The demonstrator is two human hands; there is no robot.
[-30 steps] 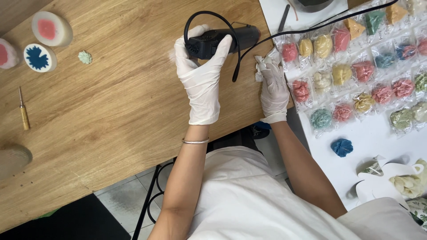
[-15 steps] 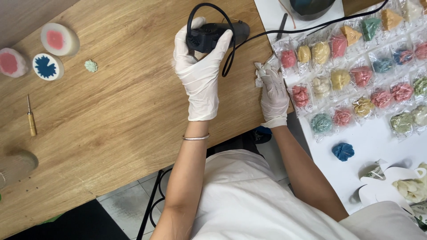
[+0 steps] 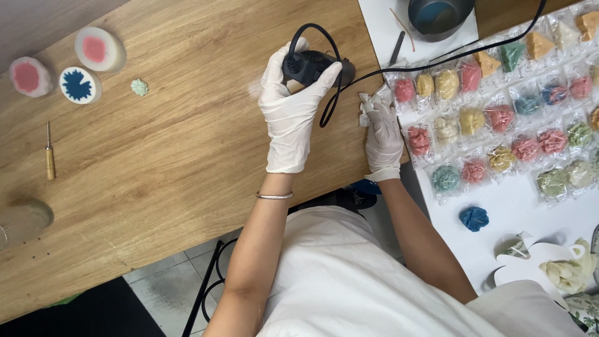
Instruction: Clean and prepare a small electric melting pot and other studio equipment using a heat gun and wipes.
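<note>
Little has shifted since the earlier frames: both gloved hands sit a touch lower in view, the grip unchanged. Largest in view, the pale wooden tabletop (image 3: 168, 156) meets a white sheet (image 3: 518, 206) covered with rows of small clear packets of coloured clay-like flowers (image 3: 493, 118); grey floor tiles and a dark metal frame show below the table edge. On the wood lie three round white moulds with pink and blue centres (image 3: 78, 84), a small wooden-handled pick (image 3: 49, 156) and a tiny pale green flower (image 3: 139, 87). The left hand (image 3: 290, 118) has its fingers wrapped around a black corded hand tool (image 3: 315, 65) resting at the table's far edge, thumb over its top. The right hand (image 3: 382, 134) pinches a crumpled white scrap (image 3: 368, 103) just beside it. The looping black cable (image 3: 437, 62) trails across the packets and could likely drag some off if the tool is pulled sharply.
</note>
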